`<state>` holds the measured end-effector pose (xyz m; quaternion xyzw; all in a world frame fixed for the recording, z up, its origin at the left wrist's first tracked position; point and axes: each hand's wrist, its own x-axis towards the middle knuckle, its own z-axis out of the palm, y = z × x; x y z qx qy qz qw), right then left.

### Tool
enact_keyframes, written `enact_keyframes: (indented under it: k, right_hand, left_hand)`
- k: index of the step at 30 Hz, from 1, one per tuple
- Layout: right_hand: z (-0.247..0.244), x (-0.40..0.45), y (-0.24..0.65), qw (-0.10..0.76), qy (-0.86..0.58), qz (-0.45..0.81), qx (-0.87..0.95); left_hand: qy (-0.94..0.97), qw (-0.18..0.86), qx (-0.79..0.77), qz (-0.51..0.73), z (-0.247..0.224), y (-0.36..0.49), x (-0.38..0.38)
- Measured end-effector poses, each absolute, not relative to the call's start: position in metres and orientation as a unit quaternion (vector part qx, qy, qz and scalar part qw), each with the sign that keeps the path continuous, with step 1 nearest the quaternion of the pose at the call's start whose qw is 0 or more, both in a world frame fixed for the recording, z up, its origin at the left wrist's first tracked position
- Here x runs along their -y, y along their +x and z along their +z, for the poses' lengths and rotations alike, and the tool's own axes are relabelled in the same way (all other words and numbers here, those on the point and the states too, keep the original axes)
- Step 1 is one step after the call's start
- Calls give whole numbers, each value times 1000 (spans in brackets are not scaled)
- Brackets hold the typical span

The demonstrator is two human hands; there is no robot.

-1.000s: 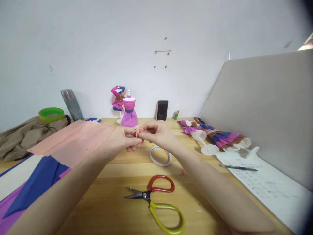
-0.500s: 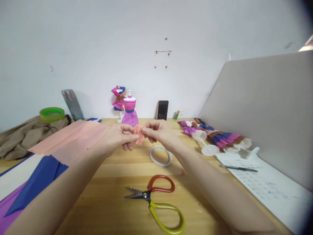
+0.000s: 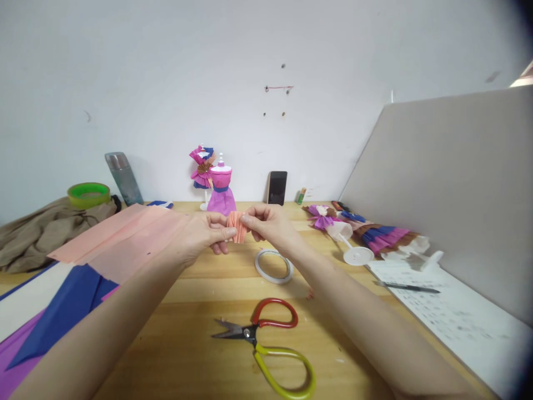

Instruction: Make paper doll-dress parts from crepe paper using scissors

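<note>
A small pleated piece of peach paper (image 3: 237, 228) is pinched between both hands above the wooden table. My left hand (image 3: 212, 232) grips its left side with thumb and fingers. At its right edge, my right hand (image 3: 266, 223) holds it the same way. Just behind stands a small dress form (image 3: 221, 189) in a pink-purple paper dress with a blue waistband. A white roll of tape (image 3: 259, 266) lies below the right hand. Nearer to me are scissors (image 3: 249, 333) with a red and a yellow handle, their blades apart.
Peach sheets (image 3: 125, 233) and blue paper (image 3: 66, 311) lie at left, near brown cloth (image 3: 25, 236), green tape (image 3: 73, 195) and a bottle (image 3: 125, 178). A phone (image 3: 277, 188) leans on the wall. Right are paper-dressed forms (image 3: 381, 236) and a pen (image 3: 410, 287).
The pleated peach paper is turned slightly and its folds face the camera more. The fingers of both hands have shifted a little; the grip stays.
</note>
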<state>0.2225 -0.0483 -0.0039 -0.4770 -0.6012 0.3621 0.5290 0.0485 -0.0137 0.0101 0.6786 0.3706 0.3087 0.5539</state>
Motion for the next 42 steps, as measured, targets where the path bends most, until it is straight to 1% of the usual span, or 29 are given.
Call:
enact_keyframes:
  k: [7, 15, 22, 25, 32, 37, 42]
  right_hand:
    - [1, 52, 217, 496, -466, 400, 614]
    - [0, 51, 228, 517, -486, 355, 609]
    - [3, 54, 226, 496, -463, 392, 622]
    - [2, 53, 225, 501, -466, 392, 615]
    - [-3, 47, 228, 532, -474, 371, 595]
    - [-6, 45, 222, 549, -463, 385, 580]
    - [-12, 43, 222, 519, -454, 419, 591]
  left_hand:
    - [702, 548, -357, 283, 9, 51, 15]
    - [679, 527, -391, 329, 12, 47, 11]
    - [688, 538, -365, 323, 11, 46, 11]
    - [688, 540, -366, 318, 10, 47, 11]
    - [647, 557, -363, 373, -1, 52, 8]
    - [618, 592, -335, 394, -11, 59, 10]
    - [583, 614, -304, 436, -22, 63, 5]
